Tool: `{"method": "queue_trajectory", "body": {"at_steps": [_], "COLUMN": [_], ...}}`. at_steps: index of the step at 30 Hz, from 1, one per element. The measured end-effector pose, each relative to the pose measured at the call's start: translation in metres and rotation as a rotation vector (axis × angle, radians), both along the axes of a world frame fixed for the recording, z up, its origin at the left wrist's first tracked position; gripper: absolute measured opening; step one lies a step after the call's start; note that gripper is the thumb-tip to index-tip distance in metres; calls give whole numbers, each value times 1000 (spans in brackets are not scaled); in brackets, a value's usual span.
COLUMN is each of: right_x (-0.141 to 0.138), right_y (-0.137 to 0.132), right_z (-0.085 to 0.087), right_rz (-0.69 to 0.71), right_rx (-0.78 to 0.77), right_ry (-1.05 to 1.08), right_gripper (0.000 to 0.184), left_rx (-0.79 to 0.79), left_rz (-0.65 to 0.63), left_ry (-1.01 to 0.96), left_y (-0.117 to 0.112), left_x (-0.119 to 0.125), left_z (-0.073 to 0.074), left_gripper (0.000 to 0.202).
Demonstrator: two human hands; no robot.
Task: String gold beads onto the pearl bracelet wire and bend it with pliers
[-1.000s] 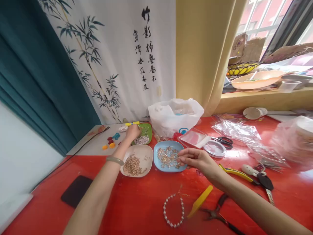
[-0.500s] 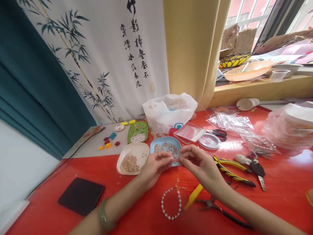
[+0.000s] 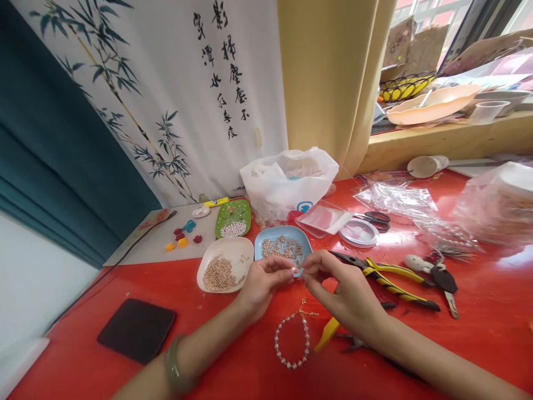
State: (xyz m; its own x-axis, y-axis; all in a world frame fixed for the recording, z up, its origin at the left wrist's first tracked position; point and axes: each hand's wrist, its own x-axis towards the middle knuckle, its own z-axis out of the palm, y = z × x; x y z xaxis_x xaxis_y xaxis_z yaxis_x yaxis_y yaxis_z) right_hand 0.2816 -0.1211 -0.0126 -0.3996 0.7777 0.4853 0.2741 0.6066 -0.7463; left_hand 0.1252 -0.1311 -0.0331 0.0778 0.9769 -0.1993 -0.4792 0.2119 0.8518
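My left hand (image 3: 266, 280) pinches thumb against fingers just in front of the blue dish (image 3: 306, 236); whatever sits at its fingertips is too small to make out. Close beside it, fingertips almost meeting, my right hand (image 3: 337, 283) is also closed in a pinch on something tiny that I cannot name. Gold-coloured pieces lie in the blue dish. To its left is a cream dish (image 3: 247, 250) of small gold beads (image 3: 220, 273). A beaded bracelet (image 3: 292, 341) with a gold chain end rests on the red table below my hands.
Yellow-and-black pliers (image 3: 400, 283), a second tool with a yellow handle (image 3: 327, 333) and a key (image 3: 449, 294) lie on the right. Behind are a green dish (image 3: 233, 214), a white plastic bag (image 3: 289, 186), scissors (image 3: 377, 220) and a spool (image 3: 358, 232). A black flat object (image 3: 137, 330) lies left.
The view has shifted slightly. My right hand has turned a little, and its fingers are more bent; both hands stay close together above the front of the blue dish.
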Motion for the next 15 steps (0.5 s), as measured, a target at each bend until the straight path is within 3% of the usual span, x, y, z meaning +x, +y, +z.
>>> {"method": "queue_trajectory", "body": {"at_steps": [10,15], "right_x": [-1,-2], "right_y": [-2,-1], "right_z": [-1,-1], "right_rz": [24,13], "right_rx": [-5,-112], "right_ry": [-11,47], "right_gripper": [14,11], "left_rx": [-7,-3], "left_rz": [-14,-27], "left_ry": [37,47], "left_y": [-2,-4], "left_x": [0,1], "left_z": [1,2], "left_gripper": [16,16]}}
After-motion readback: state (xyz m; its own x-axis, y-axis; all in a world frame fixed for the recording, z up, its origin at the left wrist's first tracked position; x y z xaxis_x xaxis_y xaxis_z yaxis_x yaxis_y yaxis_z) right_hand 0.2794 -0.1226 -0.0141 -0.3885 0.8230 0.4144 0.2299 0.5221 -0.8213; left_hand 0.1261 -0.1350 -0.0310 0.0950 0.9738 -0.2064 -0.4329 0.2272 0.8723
